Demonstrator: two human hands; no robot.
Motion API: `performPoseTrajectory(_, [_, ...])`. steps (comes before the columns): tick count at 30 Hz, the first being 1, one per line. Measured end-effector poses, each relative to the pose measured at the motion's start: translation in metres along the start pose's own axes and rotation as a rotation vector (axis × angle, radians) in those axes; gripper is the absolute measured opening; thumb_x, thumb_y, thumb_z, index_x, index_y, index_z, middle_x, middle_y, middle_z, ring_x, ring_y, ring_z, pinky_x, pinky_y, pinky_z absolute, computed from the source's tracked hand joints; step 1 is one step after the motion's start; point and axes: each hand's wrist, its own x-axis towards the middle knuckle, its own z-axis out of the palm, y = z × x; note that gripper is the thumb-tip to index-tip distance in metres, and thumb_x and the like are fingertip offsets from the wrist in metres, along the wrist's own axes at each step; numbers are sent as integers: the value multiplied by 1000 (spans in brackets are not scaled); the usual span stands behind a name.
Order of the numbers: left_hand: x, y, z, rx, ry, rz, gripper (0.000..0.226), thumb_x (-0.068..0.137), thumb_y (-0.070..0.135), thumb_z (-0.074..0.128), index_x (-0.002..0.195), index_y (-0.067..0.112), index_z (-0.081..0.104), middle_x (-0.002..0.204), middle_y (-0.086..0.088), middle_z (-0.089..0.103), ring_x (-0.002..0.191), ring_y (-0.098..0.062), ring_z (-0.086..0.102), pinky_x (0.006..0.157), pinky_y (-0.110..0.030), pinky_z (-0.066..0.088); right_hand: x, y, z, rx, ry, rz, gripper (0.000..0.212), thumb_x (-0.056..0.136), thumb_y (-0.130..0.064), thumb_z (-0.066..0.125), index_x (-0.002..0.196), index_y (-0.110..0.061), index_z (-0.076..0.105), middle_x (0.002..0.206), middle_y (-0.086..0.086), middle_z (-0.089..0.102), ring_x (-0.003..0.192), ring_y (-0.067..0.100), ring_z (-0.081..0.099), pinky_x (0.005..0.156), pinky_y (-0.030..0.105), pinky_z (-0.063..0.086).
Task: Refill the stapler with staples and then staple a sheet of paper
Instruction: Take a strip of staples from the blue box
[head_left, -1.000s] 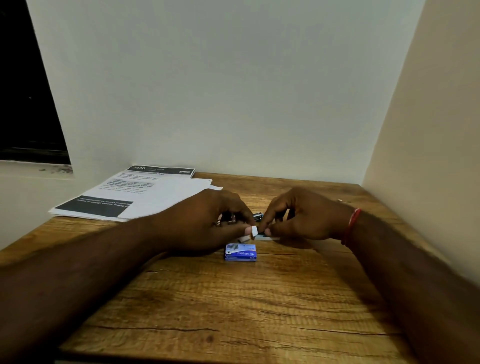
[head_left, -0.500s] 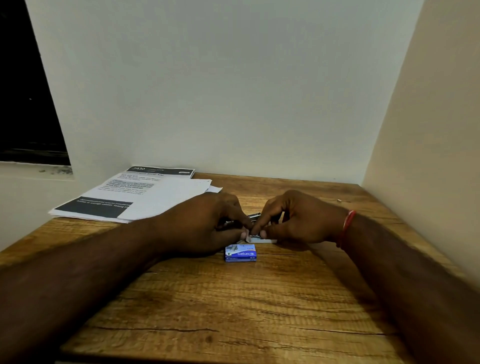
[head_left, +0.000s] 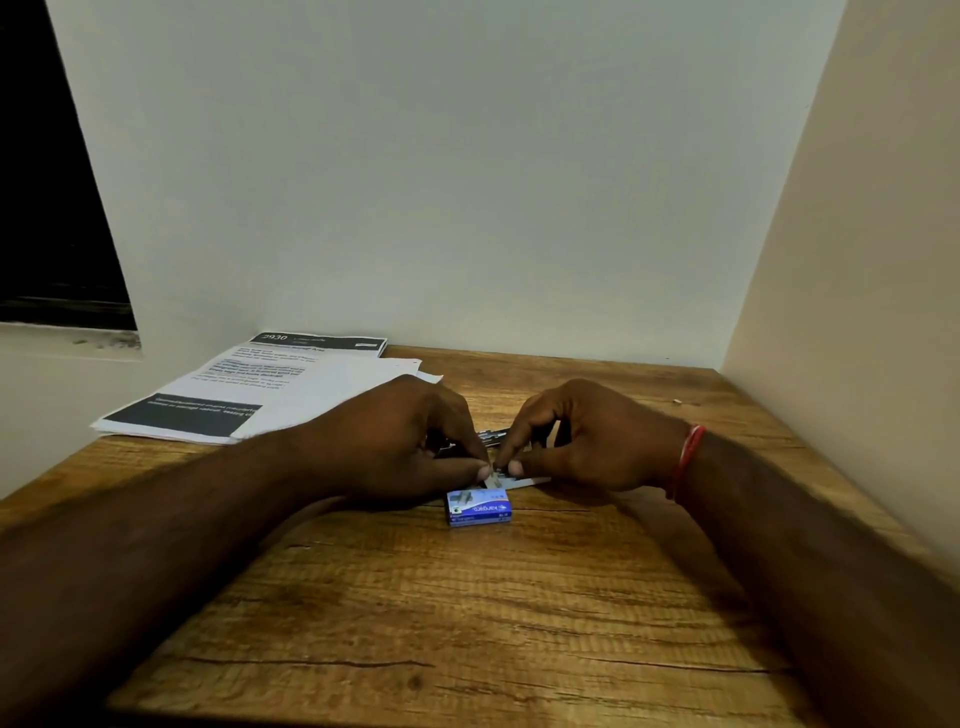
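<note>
My left hand (head_left: 395, 441) and my right hand (head_left: 587, 436) meet fingertip to fingertip at the middle of the wooden table (head_left: 467, 623). Both pinch a small white staple tray (head_left: 527, 482) that lies low over the table; what it contains is hidden by my fingers. Just in front of it lies the blue staple box (head_left: 480, 508), flat on the wood. The dark metal stapler (head_left: 493, 435) shows only partly behind and between my hands. A stack of printed paper sheets (head_left: 270, 384) lies at the back left.
Walls close the table at the back and on the right. A dark window opening (head_left: 47, 208) is at the left. A tiny light speck (head_left: 676, 401) lies at the back right of the table. A red thread band (head_left: 687, 457) circles my right wrist.
My fingertips have drawn closer together over the white tray, and the small white flap that stood up between them a second ago is down. The blue box has not moved.
</note>
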Motion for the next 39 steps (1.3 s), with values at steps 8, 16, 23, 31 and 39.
performPoseTrajectory(8, [1,0,-1,8,-16,-1,6,96,37,89,102,39,92,91,19,77,85,-2,70,70,-20,51,2,-1,1,-49,-59,-38,17,93,-24,87,106,-35,88,109,-14,81,102,11,72,83,27,60])
performPoseTrajectory(16, [1,-1,0,18,-19,-4,6,96,36,89,101,39,92,89,19,77,85,-4,71,69,-24,54,3,0,1,-80,-75,-18,18,93,-26,86,108,-37,88,112,-16,80,103,6,69,75,13,50])
performPoseTrajectory(23, [1,-4,1,16,-27,0,5,96,39,89,100,39,91,86,23,74,83,-3,70,70,-26,54,4,-2,3,-63,-60,-52,19,93,-22,86,110,-31,88,114,-10,79,104,8,70,80,10,51])
performPoseTrajectory(31, [2,-6,1,14,-25,9,7,96,43,88,101,41,91,88,23,74,85,-5,70,69,-28,55,3,-7,5,-94,-92,-7,14,96,-28,83,105,-38,83,115,-14,73,109,5,66,83,11,49])
performPoseTrajectory(39, [2,-6,1,28,-32,21,9,96,42,88,105,39,91,89,21,74,86,-5,70,70,-25,53,3,-7,6,-78,-109,43,8,97,-30,81,104,-35,80,113,-15,72,111,5,65,93,30,56])
